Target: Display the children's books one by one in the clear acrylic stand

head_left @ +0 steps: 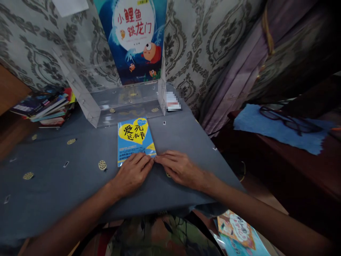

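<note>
A blue book with a yellow heart on its cover [135, 139] lies flat on the grey-blue tablecloth [66, 185]. My left hand [132, 173] rests palm down on the book's near edge, fingers stretched out. My right hand [178, 167] lies flat on the cloth just right of the book's near corner, its fingertips touching those of the left hand. Neither hand grips anything. Behind the book stands a clear acrylic rack [106, 103] with a blue fish picture book [134, 39] upright in it.
A stack of books [46, 108] sits at the back left of the table. To the right, a dark wooden surface carries a blue cloth [279, 129] with glasses [285, 119] on it. More picture books [236, 231] lie low near my right forearm. Patterned curtains hang behind.
</note>
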Demonstrator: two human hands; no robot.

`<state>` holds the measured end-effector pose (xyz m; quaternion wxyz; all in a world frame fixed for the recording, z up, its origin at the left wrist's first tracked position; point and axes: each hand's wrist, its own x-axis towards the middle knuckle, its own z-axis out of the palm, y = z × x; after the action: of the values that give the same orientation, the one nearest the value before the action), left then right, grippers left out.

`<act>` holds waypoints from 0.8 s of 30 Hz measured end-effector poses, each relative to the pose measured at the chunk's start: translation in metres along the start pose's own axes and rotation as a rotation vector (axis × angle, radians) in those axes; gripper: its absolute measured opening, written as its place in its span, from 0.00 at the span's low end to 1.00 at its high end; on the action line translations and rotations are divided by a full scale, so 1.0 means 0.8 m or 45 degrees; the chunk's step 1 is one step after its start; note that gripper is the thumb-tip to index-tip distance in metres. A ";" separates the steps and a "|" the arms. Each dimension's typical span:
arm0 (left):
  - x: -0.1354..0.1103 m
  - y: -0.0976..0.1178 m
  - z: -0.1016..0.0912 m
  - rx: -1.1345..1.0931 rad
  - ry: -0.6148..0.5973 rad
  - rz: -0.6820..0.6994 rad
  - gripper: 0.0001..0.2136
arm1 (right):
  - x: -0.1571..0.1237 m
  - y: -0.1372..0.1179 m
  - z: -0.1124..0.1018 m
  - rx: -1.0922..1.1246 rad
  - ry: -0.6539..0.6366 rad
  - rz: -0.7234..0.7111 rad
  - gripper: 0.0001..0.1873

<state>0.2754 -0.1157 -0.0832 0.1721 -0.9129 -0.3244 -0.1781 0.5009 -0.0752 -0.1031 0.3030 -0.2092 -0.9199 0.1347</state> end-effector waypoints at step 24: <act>-0.110 -0.024 -0.050 -0.087 -0.056 -0.380 0.19 | 0.003 -0.002 -0.003 -0.021 0.080 -0.037 0.15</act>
<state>0.1905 -0.1658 -0.0825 0.1052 -0.8635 -0.4540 -0.1925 0.5000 -0.0749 -0.0993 0.3319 -0.2024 -0.9140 0.1162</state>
